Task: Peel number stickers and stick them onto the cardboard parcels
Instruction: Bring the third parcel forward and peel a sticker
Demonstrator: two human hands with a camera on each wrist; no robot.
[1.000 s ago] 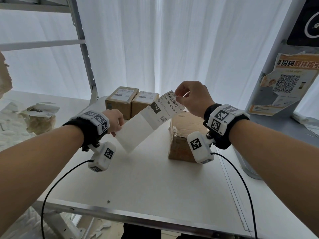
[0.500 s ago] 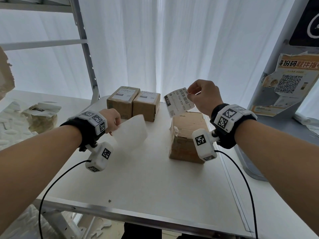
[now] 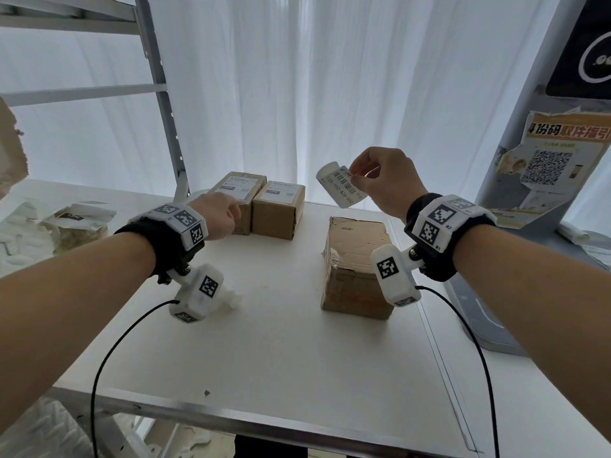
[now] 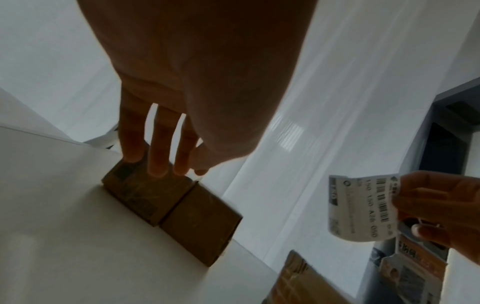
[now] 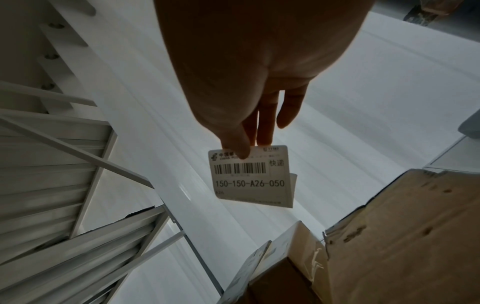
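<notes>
Two hands up: right hand [image 3: 385, 181] pinched sticker [image 3: 340, 188] by thumb and fingers above unlabelled parcel [image 3: 357, 259]; left hand [image 3: 216, 214] fingers straight, empty, over labelled parcels [image 3: 261, 203].

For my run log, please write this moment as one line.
right hand: pinches peeled sticker above table | left hand: open, fingers at far-left parcel | near parcel: no sticker yet

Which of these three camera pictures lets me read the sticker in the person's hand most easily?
The right wrist view: the sticker faces that camera, upright, with barcode and 150-150-A26-050 legible, pinched at its top by the right hand. The head view shows it small and tilted. The left wrist view shows it sideways, curled and partly covered by fingers.
</notes>
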